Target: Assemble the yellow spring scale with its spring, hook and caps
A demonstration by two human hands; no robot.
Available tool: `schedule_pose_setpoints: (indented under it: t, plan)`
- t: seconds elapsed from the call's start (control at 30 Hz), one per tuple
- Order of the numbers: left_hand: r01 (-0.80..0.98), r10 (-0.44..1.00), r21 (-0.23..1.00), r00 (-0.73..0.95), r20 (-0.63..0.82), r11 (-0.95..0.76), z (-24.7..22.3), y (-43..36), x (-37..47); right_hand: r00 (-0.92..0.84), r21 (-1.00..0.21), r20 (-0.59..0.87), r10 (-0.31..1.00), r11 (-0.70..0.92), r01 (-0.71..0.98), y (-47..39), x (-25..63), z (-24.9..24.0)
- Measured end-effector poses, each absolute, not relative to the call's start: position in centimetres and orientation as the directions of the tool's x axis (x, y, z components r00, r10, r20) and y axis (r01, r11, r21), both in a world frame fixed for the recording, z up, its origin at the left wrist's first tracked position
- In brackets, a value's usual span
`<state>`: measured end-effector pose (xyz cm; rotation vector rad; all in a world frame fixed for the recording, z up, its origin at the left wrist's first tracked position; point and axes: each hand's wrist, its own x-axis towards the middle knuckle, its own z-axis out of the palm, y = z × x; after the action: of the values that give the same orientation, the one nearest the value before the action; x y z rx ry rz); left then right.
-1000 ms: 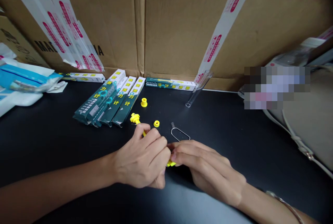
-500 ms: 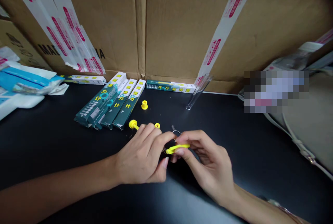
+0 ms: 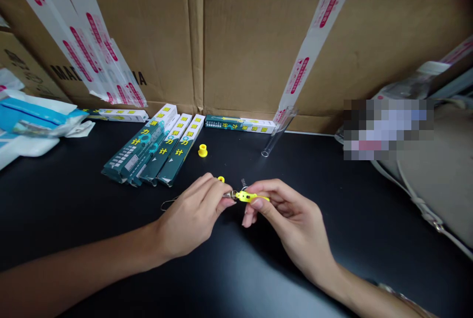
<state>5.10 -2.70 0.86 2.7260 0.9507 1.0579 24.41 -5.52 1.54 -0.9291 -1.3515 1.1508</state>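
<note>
Pinched in the fingers of my right hand (image 3: 295, 224) is a flat yellow plastic piece (image 3: 245, 196) with small holes. My left hand (image 3: 195, 212) is closed on a metal spring (image 3: 232, 194) whose end meets the yellow piece's left tip. A thin wire hook (image 3: 167, 204) sticks out left of my left hand. Just behind the fingers, a small yellow ring (image 3: 220, 179) and a small loose spring (image 3: 243, 183) lie on the black table. Farther back stands a yellow cap (image 3: 203, 150).
Long green-and-white boxes (image 3: 136, 148) lie at the back left, another box (image 3: 240, 123) at the carton wall (image 3: 251, 37). A clear tube (image 3: 279, 133) leans there. Blue packets (image 3: 40, 116) are at left, a beige bag (image 3: 439, 170) at right.
My left hand has shifted slightly left and now pinches the spring in line with the yellow piece. The yellow piece has turned its flat face up. The yellow knob behind my left hand is out of sight.
</note>
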Motion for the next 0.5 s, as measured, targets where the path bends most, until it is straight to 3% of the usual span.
schedule_pose_setpoints:
  t: [0.23,0.5]
  plan:
    - [0.542,0.508,0.170,0.570,0.645,-0.823,0.64,-2.93,5.20,-0.144,-0.961,0.277,0.950,0.275,-0.032,-5.76,24.38,1.27]
    - [0.557,0.545,0.207,0.554,0.629,-0.804,0.77,-2.80,5.11,-0.204,-0.966,0.237,0.950,0.252,0.051,-5.57,24.61,0.98]
